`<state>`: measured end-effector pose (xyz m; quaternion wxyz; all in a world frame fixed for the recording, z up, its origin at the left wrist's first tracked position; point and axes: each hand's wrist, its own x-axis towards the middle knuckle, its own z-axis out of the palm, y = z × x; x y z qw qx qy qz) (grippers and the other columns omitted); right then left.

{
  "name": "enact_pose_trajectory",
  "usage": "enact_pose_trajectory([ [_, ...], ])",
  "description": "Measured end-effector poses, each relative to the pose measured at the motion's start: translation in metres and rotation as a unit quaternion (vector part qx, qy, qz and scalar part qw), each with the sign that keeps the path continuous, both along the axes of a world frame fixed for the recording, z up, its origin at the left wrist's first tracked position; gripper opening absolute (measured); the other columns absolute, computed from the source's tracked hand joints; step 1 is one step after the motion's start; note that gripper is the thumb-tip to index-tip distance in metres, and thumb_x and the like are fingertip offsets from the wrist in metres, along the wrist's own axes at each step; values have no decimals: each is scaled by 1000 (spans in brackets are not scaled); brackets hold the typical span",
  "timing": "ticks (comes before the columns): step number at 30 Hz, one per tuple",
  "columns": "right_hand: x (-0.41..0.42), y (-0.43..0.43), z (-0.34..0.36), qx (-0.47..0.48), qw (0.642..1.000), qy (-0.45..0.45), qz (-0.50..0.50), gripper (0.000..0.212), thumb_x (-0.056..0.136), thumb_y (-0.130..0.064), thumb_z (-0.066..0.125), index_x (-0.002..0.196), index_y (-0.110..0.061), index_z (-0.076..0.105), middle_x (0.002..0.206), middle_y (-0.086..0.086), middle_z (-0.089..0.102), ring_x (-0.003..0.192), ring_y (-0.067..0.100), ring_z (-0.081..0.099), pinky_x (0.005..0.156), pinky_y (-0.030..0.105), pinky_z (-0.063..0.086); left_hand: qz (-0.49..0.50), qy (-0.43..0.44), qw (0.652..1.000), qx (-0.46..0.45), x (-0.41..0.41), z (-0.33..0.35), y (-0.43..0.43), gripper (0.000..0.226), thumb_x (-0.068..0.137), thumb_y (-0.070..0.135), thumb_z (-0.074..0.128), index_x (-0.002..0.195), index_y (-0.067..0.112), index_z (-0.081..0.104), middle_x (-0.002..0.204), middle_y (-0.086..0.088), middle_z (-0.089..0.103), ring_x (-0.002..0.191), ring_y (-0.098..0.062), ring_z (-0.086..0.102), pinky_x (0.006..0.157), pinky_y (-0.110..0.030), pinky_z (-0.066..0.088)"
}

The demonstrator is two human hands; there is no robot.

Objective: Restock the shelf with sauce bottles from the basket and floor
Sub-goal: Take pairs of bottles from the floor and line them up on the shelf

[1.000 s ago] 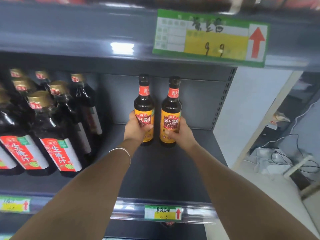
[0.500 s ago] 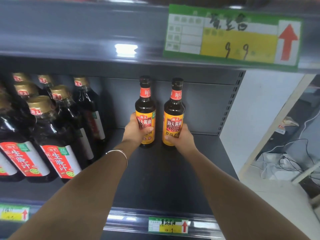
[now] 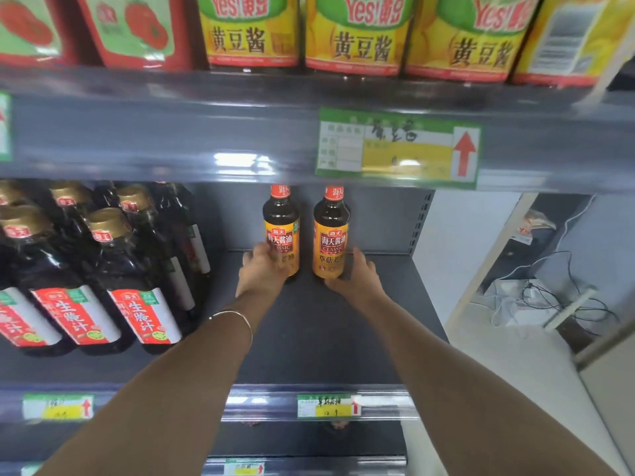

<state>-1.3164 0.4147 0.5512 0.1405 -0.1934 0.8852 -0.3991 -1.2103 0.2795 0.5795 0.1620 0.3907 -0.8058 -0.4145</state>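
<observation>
Two dark soy sauce bottles with orange labels and red neck bands stand upright side by side near the back of the dark grey shelf (image 3: 309,331). My left hand (image 3: 263,269) wraps the lower part of the left bottle (image 3: 281,228) and hides the bottom of its label. My right hand (image 3: 354,276) holds the base of the right bottle (image 3: 331,231) from the right side. Both bottle caps are hidden behind the edge of the shelf above. No basket or floor bottles are in view.
Several large dark bottles with gold caps and red labels (image 3: 113,269) fill the shelf's left half. Yellow and red sauce pouches (image 3: 357,32) sit on the shelf above, with a green price tag (image 3: 398,149) on its edge. Cables (image 3: 536,304) lie on the floor at right.
Both bottles have moved further back on the shelf and my hands have slid down toward their bases. The view has tilted up, showing the shelf above.
</observation>
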Motion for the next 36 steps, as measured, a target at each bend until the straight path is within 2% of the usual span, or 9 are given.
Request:
enact_pose_trajectory([
  [7,57,65,15,65,997,17,-45,78,85,-38,63,147,-17,21,147,12,32,130,31,41,93,34,41,-169,-52,980,-88,36,2,61,29,87,23,58,114,14,55,117,-10,61,107,-29,57,88,-34,45],
  [11,89,128,20,73,995,8,-73,69,85,-35,63,143,-15,31,138,14,44,120,31,50,95,34,42,-241,-47,966,-80,47,4,123,23,87,23,59,109,15,57,113,-7,62,107,-26,57,92,-38,46],
  [15,122,217,18,71,991,-2,-112,59,88,-29,60,139,-10,37,132,17,49,115,30,52,84,24,37,-303,-57,948,-76,66,4,191,16,87,23,56,102,19,59,108,-5,65,100,-27,60,88,-37,49],
  [18,155,290,10,75,986,-27,-144,54,89,-30,59,137,-11,41,132,16,51,118,29,51,89,26,38,-380,-94,912,-122,92,-3,246,16,88,22,51,101,18,60,109,-6,64,99,-29,60,85,-37,50],
  [21,200,369,-8,73,979,-69,-175,51,89,-29,61,134,-12,46,129,14,51,117,28,51,85,25,39,-428,-117,885,-139,125,-27,309,16,91,21,50,99,14,62,107,-8,65,98,-29,61,78,-30,48],
  [24,251,450,-34,104,966,-113,-206,49,89,-28,61,133,-14,46,129,14,51,117,27,51,85,24,37,-476,-153,855,-137,158,-64,377,19,91,17,46,101,13,61,112,-7,63,105,-27,57,89,-33,47],
  [29,324,552,-84,171,940,-188,-226,47,90,-28,57,134,-16,44,132,14,49,116,28,51,94,30,40,-589,-237,761,-135,206,-127,476,12,92,21,41,91,17,53,113,-7,58,103,-27,53,87,-33,41],
  [34,359,599,-136,179,925,-223,-251,48,90,-28,56,135,-17,44,128,12,51,112,27,53,94,33,44,-603,-277,732,-157,220,-179,527,18,93,27,41,97,19,57,104,-5,61,94,-25,58,78,-33,44],
  [36,365,610,-161,183,917,-240,-261,48,90,-29,56,135,-18,44,127,11,52,112,26,53,93,35,45,-610,-291,719,-161,218,-201,538,14,92,29,42,88,23,53,101,-6,60,94,-27,58,80,-36,46],
])
